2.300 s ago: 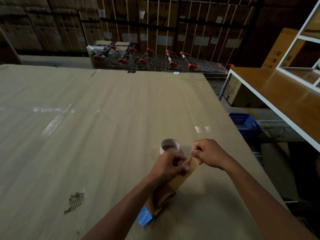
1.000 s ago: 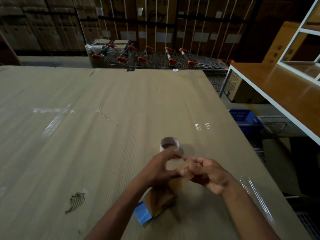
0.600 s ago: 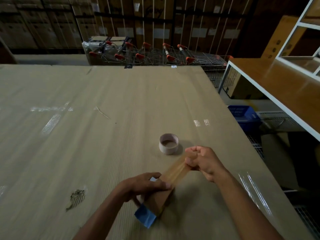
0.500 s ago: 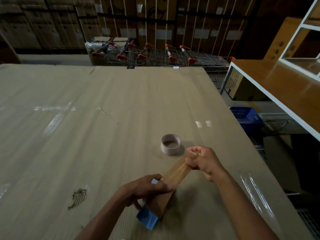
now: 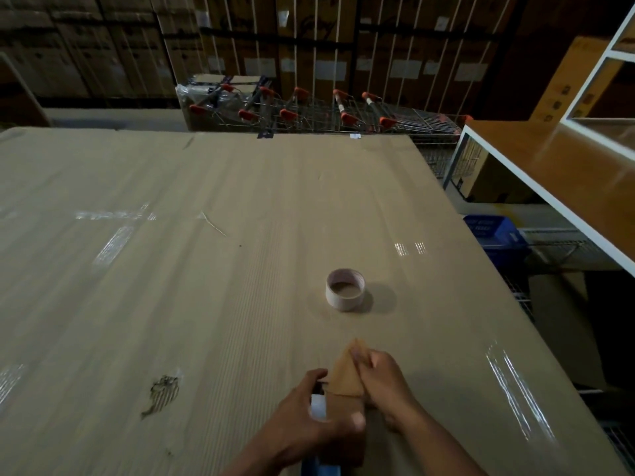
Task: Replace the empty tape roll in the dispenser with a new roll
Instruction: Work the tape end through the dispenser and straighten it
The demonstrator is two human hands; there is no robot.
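An empty pale cardboard tape core (image 5: 345, 293) stands on end on the cardboard-covered table (image 5: 171, 286), apart from my hands. Near the front edge my left hand (image 5: 309, 420) wraps around the blue tape dispenser (image 5: 321, 470) loaded with a brown tape roll (image 5: 345, 412). My right hand (image 5: 381, 379) pinches the pulled-out brown tape strip (image 5: 345, 372), which rises to a point just above the dispenser. Most of the dispenser is hidden under my hands.
A row of shopping carts with orange handles (image 5: 309, 108) stands beyond the table's far edge. A wooden shelf with a white frame (image 5: 549, 173) is at the right, with a blue crate (image 5: 494, 235) below it. Stacked cartons fill the back wall.
Both hands and the dispenser have come closer to me. The stretched tape strip has shortened as my right hand moved back beside the dispenser. The empty core has not moved.
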